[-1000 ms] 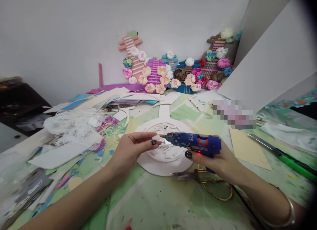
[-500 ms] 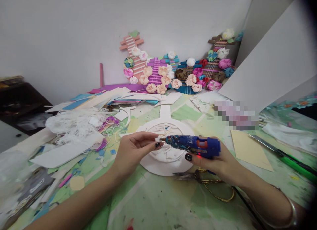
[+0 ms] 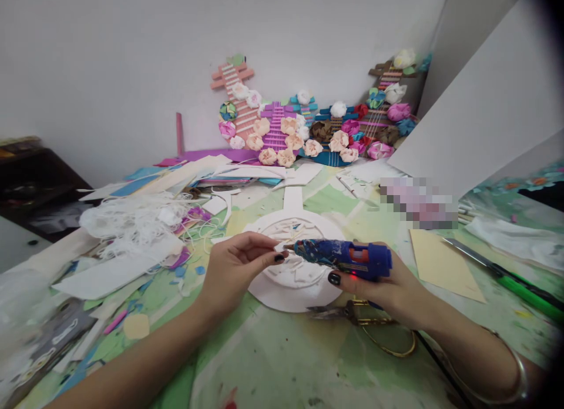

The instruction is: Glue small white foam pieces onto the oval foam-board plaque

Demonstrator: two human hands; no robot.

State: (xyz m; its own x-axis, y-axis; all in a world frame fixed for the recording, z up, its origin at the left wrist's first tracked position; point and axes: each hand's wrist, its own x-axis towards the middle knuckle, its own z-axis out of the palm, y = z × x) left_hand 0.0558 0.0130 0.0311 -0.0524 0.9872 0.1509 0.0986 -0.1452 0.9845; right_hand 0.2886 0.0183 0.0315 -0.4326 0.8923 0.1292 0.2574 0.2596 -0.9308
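Observation:
My right hand is wrapped round a blue glue gun with a red light lit on its side. The gun's nozzle points left. A small white scrap is pinched between the thumb and fingers of my left hand, and the nozzle tip is right at it. Below both hands lies a white guitar-shaped cutout, its round body topped by a ring filled with small white pieces. Gold-handled scissors rest on the table under my right hand, partly hidden by it.
Tangled white string and paper scraps crowd the left side. A green-handled cutter and a cream card lie at right. Decorated guitar shapes with paper flowers lean on the back wall. The gun's black cord trails toward the front right.
My hands keep nearly the same pose. The white scrap in my left fingers shows more clearly at the nozzle, and the whole view has shifted very slightly.

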